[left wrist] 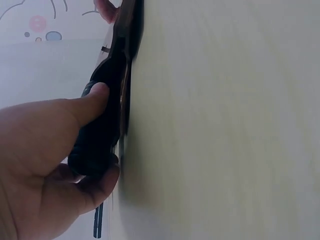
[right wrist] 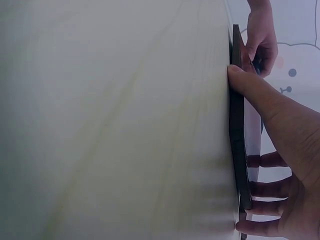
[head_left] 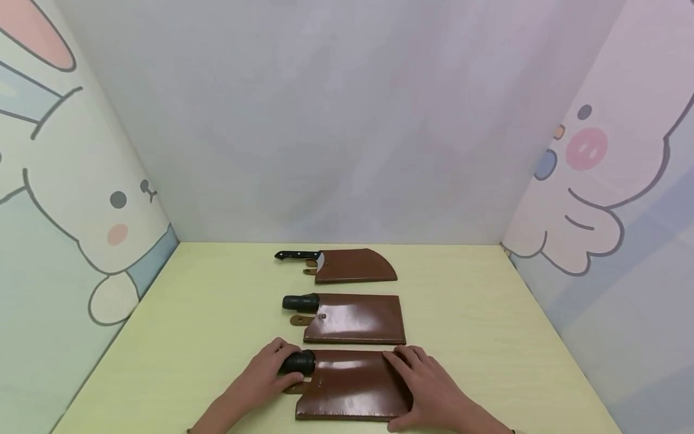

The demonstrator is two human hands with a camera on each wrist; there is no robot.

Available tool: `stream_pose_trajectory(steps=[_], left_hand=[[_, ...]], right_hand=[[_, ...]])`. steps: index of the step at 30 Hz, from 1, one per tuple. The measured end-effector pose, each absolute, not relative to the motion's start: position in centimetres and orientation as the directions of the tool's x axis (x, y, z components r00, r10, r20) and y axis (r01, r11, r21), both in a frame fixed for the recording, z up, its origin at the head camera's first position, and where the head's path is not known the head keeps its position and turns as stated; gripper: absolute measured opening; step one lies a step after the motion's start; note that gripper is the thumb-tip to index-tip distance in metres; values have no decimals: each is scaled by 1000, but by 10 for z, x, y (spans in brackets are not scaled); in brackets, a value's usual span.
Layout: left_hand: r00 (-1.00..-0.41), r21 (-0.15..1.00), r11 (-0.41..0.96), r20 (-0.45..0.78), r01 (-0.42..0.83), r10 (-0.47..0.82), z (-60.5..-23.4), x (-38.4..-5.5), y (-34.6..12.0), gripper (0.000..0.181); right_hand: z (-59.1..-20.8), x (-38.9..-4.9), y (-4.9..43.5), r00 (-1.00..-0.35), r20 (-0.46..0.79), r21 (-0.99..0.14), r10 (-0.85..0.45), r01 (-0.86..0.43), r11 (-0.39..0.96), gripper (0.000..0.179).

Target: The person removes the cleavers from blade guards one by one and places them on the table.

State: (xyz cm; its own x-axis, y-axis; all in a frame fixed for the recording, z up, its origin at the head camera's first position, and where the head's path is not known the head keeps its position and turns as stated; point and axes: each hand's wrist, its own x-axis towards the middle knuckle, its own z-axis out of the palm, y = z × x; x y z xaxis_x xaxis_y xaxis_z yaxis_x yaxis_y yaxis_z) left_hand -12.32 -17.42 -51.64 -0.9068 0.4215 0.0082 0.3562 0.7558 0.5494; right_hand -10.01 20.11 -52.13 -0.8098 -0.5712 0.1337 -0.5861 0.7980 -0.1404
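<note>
Nearest the person lies a wide, glossy brown sheath (head_left: 352,386) with a black handle (head_left: 301,363) sticking out of its left end; the blade inside is hidden, and its broad shape suits a cleaver. My left hand (head_left: 267,371) grips that handle, thumb on one side and fingers round the other, as the left wrist view shows. A brown strap (head_left: 295,388) hangs beside it, partly behind the thumb. At the sheath's right end my right hand (head_left: 431,392) holds it across its width, thumb (right wrist: 237,75) at the near edge and fingertips at the far edge.
Just beyond lies a second brown sheath (head_left: 358,316) with a black handle and a snap strap. Farther back is a curved brown sheath (head_left: 355,266) with a riveted black knife handle (head_left: 298,255). Walls with cartoon animals enclose the pale yellow table (head_left: 217,313) on three sides.
</note>
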Motion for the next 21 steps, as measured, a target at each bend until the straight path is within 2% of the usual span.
stream_pose_trajectory(steps=[7,13,18,21], left_hand=[[-903,557,757,-30,341,428,-514,-123,-177,43],[-915,545,760,39,356,401,-510,-119,-178,38],[-915,498,774,117,391,387,-504,-114,-177,35],[-920,493,781,123,383,373,-499,-112,-176,37]], right_hand=[[-521,-99,201,-811,131,-179,-570,-585,791,115],[-517,-99,201,-825,91,-237,-557,-562,793,120],[-512,-100,201,-818,154,-236,-555,-576,783,128],[-508,-100,202,-815,172,-223,-553,-579,784,130]])
